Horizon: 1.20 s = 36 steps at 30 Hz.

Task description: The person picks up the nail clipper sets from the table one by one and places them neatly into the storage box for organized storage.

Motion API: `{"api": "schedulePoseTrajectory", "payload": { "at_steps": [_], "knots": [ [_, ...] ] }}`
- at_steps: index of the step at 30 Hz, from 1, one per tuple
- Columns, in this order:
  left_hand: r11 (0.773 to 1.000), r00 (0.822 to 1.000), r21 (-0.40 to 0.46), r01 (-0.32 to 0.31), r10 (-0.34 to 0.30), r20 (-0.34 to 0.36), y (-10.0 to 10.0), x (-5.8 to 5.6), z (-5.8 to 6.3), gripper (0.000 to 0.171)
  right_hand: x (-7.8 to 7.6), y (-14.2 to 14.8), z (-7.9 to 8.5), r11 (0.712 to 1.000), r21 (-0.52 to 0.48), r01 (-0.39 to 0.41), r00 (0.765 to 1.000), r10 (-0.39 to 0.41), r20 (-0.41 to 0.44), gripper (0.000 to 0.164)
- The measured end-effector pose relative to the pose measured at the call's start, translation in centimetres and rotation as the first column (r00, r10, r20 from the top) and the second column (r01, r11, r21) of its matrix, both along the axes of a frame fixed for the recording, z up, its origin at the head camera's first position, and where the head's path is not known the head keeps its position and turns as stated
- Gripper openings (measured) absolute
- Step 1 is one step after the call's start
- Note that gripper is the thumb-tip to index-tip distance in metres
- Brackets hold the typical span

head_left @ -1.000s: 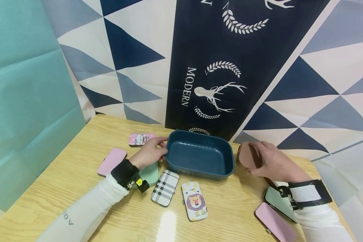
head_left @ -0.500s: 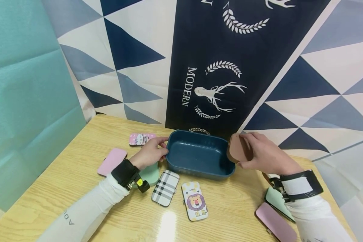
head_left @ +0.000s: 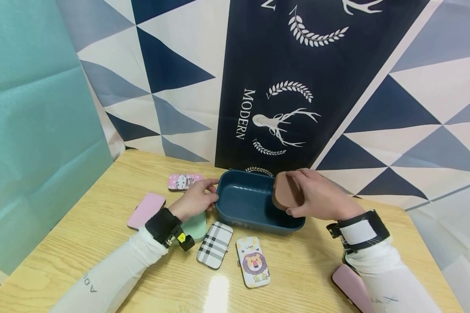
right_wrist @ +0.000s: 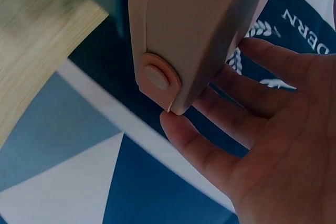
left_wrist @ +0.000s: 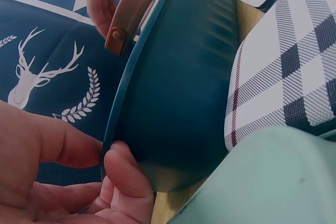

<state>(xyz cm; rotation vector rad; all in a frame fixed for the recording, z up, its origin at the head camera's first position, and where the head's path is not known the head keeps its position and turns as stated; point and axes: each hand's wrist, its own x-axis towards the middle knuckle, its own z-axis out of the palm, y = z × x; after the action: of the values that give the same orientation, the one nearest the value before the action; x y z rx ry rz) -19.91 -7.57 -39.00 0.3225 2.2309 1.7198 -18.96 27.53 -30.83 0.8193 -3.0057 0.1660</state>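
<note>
A dark blue plastic bin (head_left: pixel 239 219) stands on the wooden table against the printed backdrop. At its left end my left hand (head_left: pixel 193 201) pinches the rim between thumb and fingers, as the left wrist view shows of the bin's wall (left_wrist: pixel 168 77). Over the right part of the bin, my right hand (head_left: pixel 322 195) holds a brown case (head_left: pixel 287 192) tilted on edge. A snap tab (right_wrist: pixel 160 80) shows on the case's end in the right wrist view. Whether the case touches the bin's floor is hidden.
In front of the bin lie a plaid case (head_left: pixel 215 244) and a lion-print case (head_left: pixel 253 263). Leftward are a mint case (head_left: pixel 196 227), a pink case (head_left: pixel 146 210) and a cat-print case (head_left: pixel 182 181). Another pink case (head_left: pixel 350 284) is partly under my right sleeve.
My right hand has carried the brown case leftward from the table beside the bin, across the right rim, to over the bin's inside. My left hand has stayed at the rim.
</note>
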Motion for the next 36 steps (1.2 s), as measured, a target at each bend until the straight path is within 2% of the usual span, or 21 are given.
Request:
{"api": "schedulePoseTrajectory", "payload": {
  "at_steps": [13, 25, 36],
  "knots": [
    [1.000, 1.000, -0.004, -0.003, 0.004, 0.015, 0.1, 0.1, -0.1, 0.058, -0.6, -2.3, -2.0, 0.998, -0.020, -0.068, 0.997, 0.068, 0.039, 0.098],
    [1.000, 1.000, -0.004, -0.002, 0.002, 0.014, 0.2, 0.1, 0.1, 0.059, -0.8, -3.0, -3.6, 0.998, 0.018, -0.058, 0.996, 0.057, 0.061, 0.094],
    [1.000, 1.000, 0.000, -0.009, 0.009, 0.014, 0.1, 0.0, 0.0, 0.059, -1.0, -2.9, -4.9, 0.994, 0.046, -0.094, 0.995, 0.092, 0.045, 0.088]
  ]
}}
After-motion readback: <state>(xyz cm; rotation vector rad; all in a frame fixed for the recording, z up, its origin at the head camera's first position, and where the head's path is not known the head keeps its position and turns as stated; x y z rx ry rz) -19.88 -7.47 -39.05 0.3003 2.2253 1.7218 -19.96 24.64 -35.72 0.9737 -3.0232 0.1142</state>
